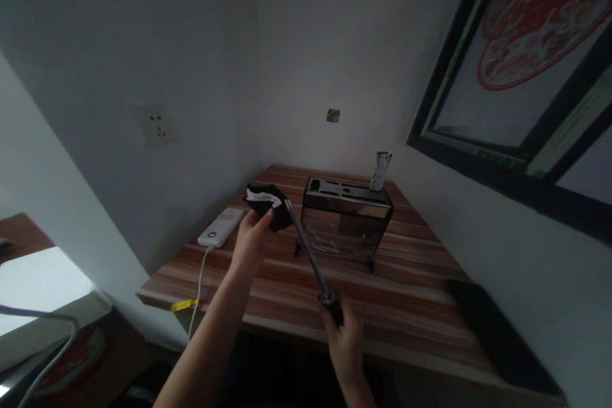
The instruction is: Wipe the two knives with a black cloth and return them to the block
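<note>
My right hand (345,338) grips the dark handle of a long metal sharpening rod (308,248), which slants up and to the left over the wooden table (411,293). My left hand (251,239) pinches a black cloth (268,204) with a white patch, held against the rod's upper tip. Both hands hover above the table's front half, just left of a clear knife block (347,217) with a slotted metal top.
A white power bank (220,227) with a cable lies at the table's left edge near the wall. A small silver tube (380,170) stands behind the knife block. A flat black object (497,331) lies at the right edge. A wall socket (153,124) is on the left wall.
</note>
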Available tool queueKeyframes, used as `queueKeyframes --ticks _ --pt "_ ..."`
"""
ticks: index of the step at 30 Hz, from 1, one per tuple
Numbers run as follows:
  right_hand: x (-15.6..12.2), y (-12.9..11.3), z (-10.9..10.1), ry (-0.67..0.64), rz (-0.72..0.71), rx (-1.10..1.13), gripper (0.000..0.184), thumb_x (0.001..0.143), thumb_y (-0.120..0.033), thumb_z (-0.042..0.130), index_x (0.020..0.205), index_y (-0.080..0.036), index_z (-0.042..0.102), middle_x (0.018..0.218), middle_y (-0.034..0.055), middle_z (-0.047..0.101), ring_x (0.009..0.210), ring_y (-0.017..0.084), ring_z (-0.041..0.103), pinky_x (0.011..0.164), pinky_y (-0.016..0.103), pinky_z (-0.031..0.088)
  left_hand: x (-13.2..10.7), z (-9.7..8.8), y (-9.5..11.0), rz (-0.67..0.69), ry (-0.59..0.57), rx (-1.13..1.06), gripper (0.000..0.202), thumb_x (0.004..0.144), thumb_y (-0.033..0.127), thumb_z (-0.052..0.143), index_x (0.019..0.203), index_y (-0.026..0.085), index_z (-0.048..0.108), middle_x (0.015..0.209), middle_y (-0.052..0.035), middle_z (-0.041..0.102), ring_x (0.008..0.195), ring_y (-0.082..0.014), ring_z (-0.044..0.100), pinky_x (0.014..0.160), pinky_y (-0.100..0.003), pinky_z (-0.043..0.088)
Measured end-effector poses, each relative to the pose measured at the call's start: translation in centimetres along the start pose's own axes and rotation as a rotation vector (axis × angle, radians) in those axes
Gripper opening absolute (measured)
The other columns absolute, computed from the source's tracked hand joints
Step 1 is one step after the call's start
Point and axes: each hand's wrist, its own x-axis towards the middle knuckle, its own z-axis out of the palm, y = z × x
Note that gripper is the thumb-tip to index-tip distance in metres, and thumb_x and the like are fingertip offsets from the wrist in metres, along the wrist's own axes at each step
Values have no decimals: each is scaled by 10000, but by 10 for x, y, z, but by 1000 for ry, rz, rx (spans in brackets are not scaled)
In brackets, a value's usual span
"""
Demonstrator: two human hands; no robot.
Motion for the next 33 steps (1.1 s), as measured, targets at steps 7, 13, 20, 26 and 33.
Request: queueKeyframes --ticks 7,13,20,26,33 --pt "1 -6 -6 -43 -35 -25 368 879 -481 437 850 -189 659 817 86 723 751 220 688 666 278 513 -39 -3 -30 -206 -61 4 303 608 289 763 850 137 660 809 -30 686 740 -136 630 710 -234 463" --pt "0 -4 -6 -24 -30 -39 422 890 -502 388 917 -166 642 828 99 717 749 222 680 667 284 503 -64 -9 -43 -301 -123 118 255 626 275 760 823 143 668 803 -27 692 755 -128 619 723 -217 440" --pt "1 -6 -7 -56 24 19 361 898 -439 389 940 -166 621 820 92 709 773 221 676 696 286 494 -80 -13 -46 -371 -153 153 349 588 309 784 862 129 665 883 -88 705 845 -193 636 793 -279 459" --pt "1 -4 -4 -108 23 -41 395 902 -416 363 1080 -154 599 918 111 700 858 234 663 730 302 491 -89 -3 -45 -359 -205 262 329 577 302 787 830 132 662 840 -77 712 807 -204 647 768 -305 491" --pt "3 -5 -6 -146 9 -36 371 905 -403 350 989 -166 623 848 94 697 780 218 665 657 278 483 -89 2 -49 -268 -364 418 281 622 271 751 853 138 662 860 -85 713 809 -221 657 757 -325 508"
